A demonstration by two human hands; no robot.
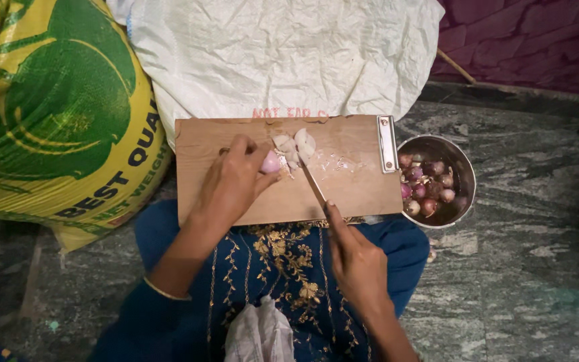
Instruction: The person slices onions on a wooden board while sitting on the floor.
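The left hand (232,177) is pinching a small pink onion (271,163) near the far edge of the wooden board (356,188), beside cut pieces (296,146). The right hand (356,265) is gripping a knife (313,186), tip touching the onion. The steel bowl (460,161) is crowding the board's right edge; two sacks (283,53) are blocking the far side.

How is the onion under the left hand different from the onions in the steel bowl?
The onion on the board is single, pale pink and pinned by the left hand beside cut pieces; the onions in the bowl are many, darker red-purple and lie loose, untouched. The board onion sits near the knife held by the right hand. All are small.
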